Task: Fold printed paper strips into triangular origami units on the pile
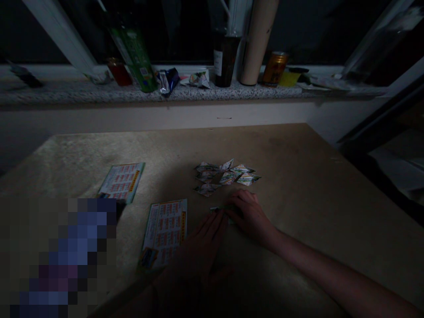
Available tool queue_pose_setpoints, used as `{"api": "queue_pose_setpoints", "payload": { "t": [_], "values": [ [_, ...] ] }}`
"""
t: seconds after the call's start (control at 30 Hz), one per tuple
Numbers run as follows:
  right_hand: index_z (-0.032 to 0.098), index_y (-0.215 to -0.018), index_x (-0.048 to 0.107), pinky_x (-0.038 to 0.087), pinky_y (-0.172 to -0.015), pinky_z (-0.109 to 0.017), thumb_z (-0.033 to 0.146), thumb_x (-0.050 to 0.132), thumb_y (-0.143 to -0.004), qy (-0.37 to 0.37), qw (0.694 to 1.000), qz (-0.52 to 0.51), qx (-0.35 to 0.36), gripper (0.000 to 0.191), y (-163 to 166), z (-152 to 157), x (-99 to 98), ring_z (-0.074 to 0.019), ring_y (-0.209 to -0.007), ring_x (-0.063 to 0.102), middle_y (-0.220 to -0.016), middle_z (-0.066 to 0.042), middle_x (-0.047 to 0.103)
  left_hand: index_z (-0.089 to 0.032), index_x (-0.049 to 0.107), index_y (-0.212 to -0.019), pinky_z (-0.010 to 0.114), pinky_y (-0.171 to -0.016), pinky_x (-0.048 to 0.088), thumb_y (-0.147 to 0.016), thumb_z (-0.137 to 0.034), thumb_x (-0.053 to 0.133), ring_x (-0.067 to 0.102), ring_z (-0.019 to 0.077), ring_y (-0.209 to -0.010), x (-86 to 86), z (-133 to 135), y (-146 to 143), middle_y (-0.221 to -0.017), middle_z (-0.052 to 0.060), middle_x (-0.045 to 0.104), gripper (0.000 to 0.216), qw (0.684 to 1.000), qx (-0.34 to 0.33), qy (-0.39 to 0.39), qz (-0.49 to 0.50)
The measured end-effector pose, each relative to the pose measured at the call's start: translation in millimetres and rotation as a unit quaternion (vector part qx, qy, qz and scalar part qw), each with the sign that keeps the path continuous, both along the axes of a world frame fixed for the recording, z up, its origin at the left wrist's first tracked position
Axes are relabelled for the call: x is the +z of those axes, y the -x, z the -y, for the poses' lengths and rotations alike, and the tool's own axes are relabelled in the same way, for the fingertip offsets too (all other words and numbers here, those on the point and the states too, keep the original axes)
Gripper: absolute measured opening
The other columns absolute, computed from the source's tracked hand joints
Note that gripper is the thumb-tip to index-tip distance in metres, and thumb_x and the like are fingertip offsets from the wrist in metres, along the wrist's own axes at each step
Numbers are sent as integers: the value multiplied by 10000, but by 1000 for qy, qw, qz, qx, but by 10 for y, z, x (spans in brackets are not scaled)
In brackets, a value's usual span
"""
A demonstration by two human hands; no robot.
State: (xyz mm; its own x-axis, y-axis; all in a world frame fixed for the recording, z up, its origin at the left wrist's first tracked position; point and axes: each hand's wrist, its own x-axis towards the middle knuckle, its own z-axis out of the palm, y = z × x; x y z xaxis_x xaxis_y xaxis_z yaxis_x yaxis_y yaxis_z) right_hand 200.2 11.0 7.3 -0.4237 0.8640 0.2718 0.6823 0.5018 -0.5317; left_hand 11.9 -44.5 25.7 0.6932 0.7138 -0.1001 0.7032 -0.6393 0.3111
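In dim light, my left hand [202,243] lies flat with fingers stretched out, its fingertips pressing on a small folded paper piece [218,211] on the brown table [298,176]. My right hand [248,214] rests on the same piece from the right, fingers curled down onto it. Just beyond the hands lies a small heap of several folded paper pieces [225,176]. A printed leaflet [164,232] lies left of my left hand, and a second leaflet [122,182] lies farther left.
A stone window ledge [66,95] at the back carries a green bottle [134,55], a red can [119,73], a dark bottle [225,59], a beige cylinder [256,42], a gold can [274,68] and wrappers. A blurred-out patch covers the lower left.
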Motion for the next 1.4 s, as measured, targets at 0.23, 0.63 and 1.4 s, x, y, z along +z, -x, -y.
{"api": "queue_pose_setpoints", "payload": {
  "t": [0.23, 0.63, 1.4],
  "values": [
    [205, -954, 600, 359, -787, -363, 191, 592, -806, -1, 1000, 8, -2, 148, 2, 7, 13, -230, -910, 500, -929, -61, 592, -74, 129, -1414, 429, -1072, 213, -779, -519, 511, 151, 293, -1339, -3, 11, -9, -1471, 159, 178, 864, 1000, 5, 6, 20],
    [197, -933, 579, 358, -777, -360, 222, 560, -826, -14, 999, 25, -23, 111, 3, 22, 34, -229, -898, 505, -909, -65, 594, -78, 141, -1414, 443, -1062, 234, -793, -532, 485, 157, 302, -1336, -24, 19, -7, -1470, 162, 173, 843, 1000, 12, 5, 14],
    [141, -1360, 319, 189, -1089, -482, 289, 463, -874, -67, 979, 158, 105, 528, -183, 587, 96, -234, -1272, 350, -1352, -88, 445, -36, 196, -1397, 421, -1076, 212, -739, -554, 537, 167, 298, -1335, -23, 37, -48, -1469, 166, 168, 904, 1000, 19, 5, 1]
  ]
}}
